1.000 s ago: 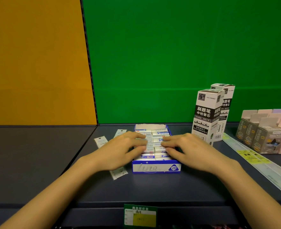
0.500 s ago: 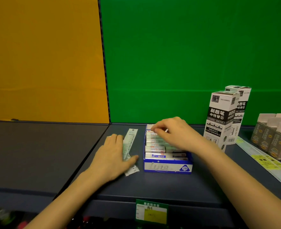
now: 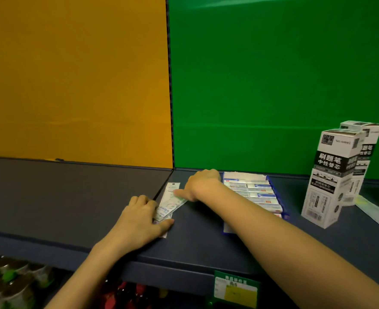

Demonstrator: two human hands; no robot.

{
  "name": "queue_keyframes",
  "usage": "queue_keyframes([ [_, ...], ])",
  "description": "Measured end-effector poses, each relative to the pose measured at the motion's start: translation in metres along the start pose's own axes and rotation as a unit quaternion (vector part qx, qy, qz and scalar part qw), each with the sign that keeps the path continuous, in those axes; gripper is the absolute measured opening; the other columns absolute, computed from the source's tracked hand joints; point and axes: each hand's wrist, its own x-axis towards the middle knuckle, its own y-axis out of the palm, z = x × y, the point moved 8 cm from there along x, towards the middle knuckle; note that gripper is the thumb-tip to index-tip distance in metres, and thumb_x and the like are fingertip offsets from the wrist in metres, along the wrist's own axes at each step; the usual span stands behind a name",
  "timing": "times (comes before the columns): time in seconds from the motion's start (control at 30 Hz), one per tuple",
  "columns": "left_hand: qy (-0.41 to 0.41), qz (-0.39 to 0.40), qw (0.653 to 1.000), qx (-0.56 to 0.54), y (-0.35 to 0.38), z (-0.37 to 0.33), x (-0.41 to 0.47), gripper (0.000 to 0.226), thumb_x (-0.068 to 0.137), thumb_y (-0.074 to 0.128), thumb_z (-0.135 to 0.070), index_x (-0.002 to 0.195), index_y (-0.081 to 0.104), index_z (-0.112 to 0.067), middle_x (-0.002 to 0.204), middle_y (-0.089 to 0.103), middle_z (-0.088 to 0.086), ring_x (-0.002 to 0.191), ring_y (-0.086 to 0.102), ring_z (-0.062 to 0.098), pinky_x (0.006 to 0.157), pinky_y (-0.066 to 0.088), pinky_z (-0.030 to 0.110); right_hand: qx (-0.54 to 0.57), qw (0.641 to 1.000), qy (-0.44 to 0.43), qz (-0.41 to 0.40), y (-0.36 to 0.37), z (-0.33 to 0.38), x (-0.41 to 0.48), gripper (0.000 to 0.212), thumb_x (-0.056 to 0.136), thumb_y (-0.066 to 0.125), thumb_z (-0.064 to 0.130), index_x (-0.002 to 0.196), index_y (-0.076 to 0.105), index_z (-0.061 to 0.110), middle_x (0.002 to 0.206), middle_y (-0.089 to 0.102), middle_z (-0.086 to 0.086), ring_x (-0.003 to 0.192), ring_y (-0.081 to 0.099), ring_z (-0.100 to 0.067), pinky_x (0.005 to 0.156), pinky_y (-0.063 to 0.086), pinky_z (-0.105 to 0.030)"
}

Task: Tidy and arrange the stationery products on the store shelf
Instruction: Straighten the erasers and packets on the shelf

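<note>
Head view: white box (image 3: pixel 326 179) with "刷题笔 中性替芯"

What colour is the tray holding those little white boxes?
Blue tray, best seen in head view.

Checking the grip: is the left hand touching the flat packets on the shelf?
Touching. The head view shows the left hand resting on the flat packets, thumb across their near end.

Bare left forearm (image 3: pixel 88 266), bare right forearm (image 3: pixel 273 230)
</note>
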Motion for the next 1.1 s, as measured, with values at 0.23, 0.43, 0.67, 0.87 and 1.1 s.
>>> queue_keyframes([
  [0.23,-0.030,0.022,0.997,-0.071,-0.007,0.012,0.005,0.039,0.078,0.064,-0.045,0.106,0.054,-0.020,0.108,0.045,-0.001,0.110,0.040,0.016,0.083,0.034,0.023,0.106,0.993,0.022,0.050,0.008,0.022,0.008,0.053,0.090,0.039,0.046,0.133,0.047,0.015,0.138,0.047,-0.009,0.123,0.048,-0.027,0.092,0.043,-0.034],
  [0.43,-0.013,0.023,0.998,-0.065,-0.006,0.012,0.004,0.055,0.075,0.064,-0.048,0.120,0.054,-0.018,0.113,0.045,-0.001,0.113,0.039,0.016,0.089,0.039,0.026,0.205,0.976,0.020,0.076,0.007,0.027,0.006,0.051,0.085,0.051,0.033,0.131,0.047,0.013,0.139,0.044,-0.012,0.126,0.045,-0.030,0.101,0.040,-0.038],
  [0.67,0.019,0.030,0.999,-0.040,-0.003,0.009,-0.001,0.054,0.089,0.035,-0.058,0.109,0.063,-0.017,0.112,0.047,0.002,0.114,0.040,0.018,0.097,0.037,0.033,0.199,0.979,0.051,0.015,0.007,0.024,-0.002,0.057,0.089,0.046,0.035,0.140,0.035,0.014,0.144,0.032,-0.016,0.130,0.036,-0.035,0.098,0.039,-0.036],
  [0.87,-0.016,0.002,1.000,-0.015,0.001,0.017,0.016,0.056,0.083,0.052,-0.053,0.119,0.049,-0.011,0.123,0.048,0.007,0.118,0.042,0.023,0.092,0.040,0.034,0.237,0.971,0.044,0.004,0.014,0.021,-0.010,0.053,0.087,0.052,0.031,0.133,0.042,0.007,0.135,0.044,-0.018,0.123,0.044,-0.035,0.094,0.044,-0.039],
  [1.1,-0.091,0.096,0.989,-0.064,0.002,0.038,0.042,0.040,0.074,0.064,-0.047,0.088,0.057,-0.011,0.088,0.056,0.004,0.084,0.054,0.022,0.065,0.040,0.029,0.272,0.961,0.043,0.004,0.018,0.012,-0.023,0.045,0.088,0.057,0.030,0.123,0.048,0.003,0.129,0.053,-0.017,0.120,0.049,-0.030,0.089,0.045,-0.035],
])
